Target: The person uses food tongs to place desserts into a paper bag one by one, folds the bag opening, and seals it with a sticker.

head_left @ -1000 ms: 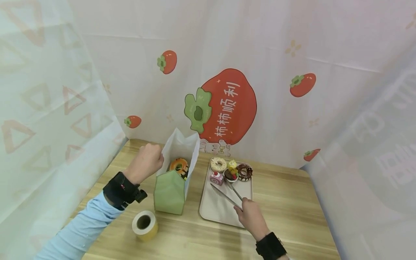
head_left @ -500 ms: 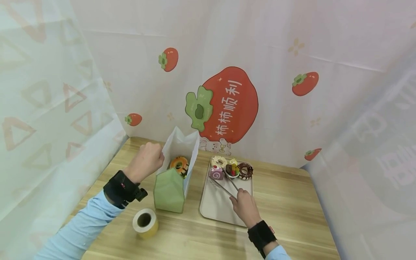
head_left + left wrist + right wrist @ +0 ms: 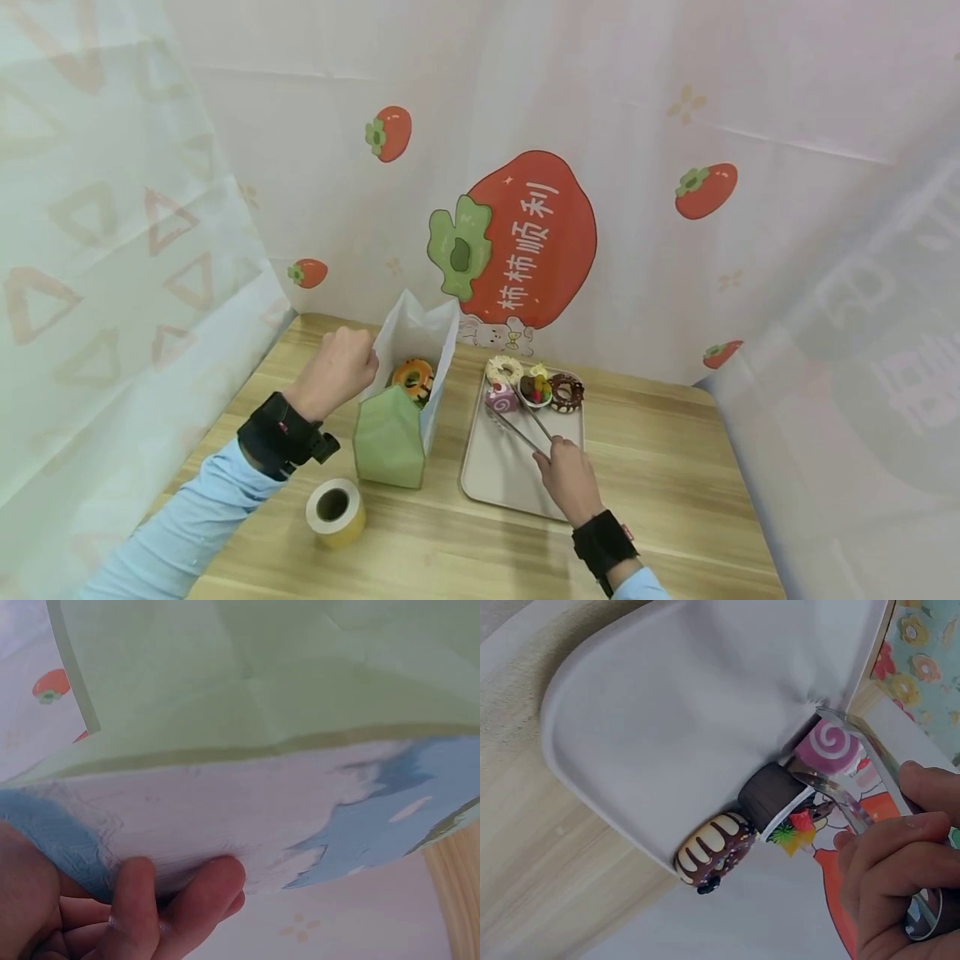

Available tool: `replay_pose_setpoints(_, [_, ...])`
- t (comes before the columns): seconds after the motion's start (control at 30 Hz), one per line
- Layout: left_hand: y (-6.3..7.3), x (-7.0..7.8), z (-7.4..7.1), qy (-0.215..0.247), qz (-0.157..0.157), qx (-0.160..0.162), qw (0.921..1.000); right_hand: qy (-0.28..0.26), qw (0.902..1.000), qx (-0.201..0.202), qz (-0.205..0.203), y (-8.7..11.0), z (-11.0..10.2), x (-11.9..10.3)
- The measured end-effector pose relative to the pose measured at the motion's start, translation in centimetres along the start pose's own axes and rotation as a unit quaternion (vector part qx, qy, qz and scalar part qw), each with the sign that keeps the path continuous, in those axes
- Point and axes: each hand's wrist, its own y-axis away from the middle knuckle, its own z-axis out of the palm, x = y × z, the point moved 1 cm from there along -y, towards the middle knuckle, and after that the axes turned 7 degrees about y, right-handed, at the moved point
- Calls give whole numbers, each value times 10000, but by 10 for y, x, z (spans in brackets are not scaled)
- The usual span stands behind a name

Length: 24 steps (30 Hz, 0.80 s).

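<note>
My left hand (image 3: 337, 373) grips the left upper edge of a paper bag (image 3: 390, 437), green outside and white inside. An orange donut (image 3: 412, 379) with dark stripes shows inside it. In the left wrist view, fingers (image 3: 214, 889) curl at the bag's painted side. With my right hand (image 3: 572, 479) I hold metal tongs (image 3: 513, 430) over a pale tray (image 3: 510, 487). The tong tips stand on either side of a purple swirl cake (image 3: 828, 746); whether both touch it I cannot tell. Beside that cake is a dark cupcake (image 3: 772, 799) topped with fruit.
A chocolate-striped donut (image 3: 566, 393), a cream donut (image 3: 504, 369) and a small yellow-topped piece (image 3: 538, 371) crowd the tray's far end. A roll of tape (image 3: 335, 512) stands on the wooden table (image 3: 660, 467) in front of the bag. Printed curtains (image 3: 637, 275) enclose the table.
My right hand has moved left and forward, bringing the tongs from beside the cupcake to around the purple swirl cake. The left hand keeps its hold on the bag.
</note>
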Motion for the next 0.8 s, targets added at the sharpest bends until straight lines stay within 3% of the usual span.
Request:
replay_pose_setpoints(0.43, [-1, 0, 0, 63, -58, -67, 9999, -577, 9979, -239, 159, 10, -5, 8])
replay_pose_setpoints(0.8, [-2, 1, -1, 64, 26, -48, 10000, -1480, 9832, -756, 754, 26, -26, 24])
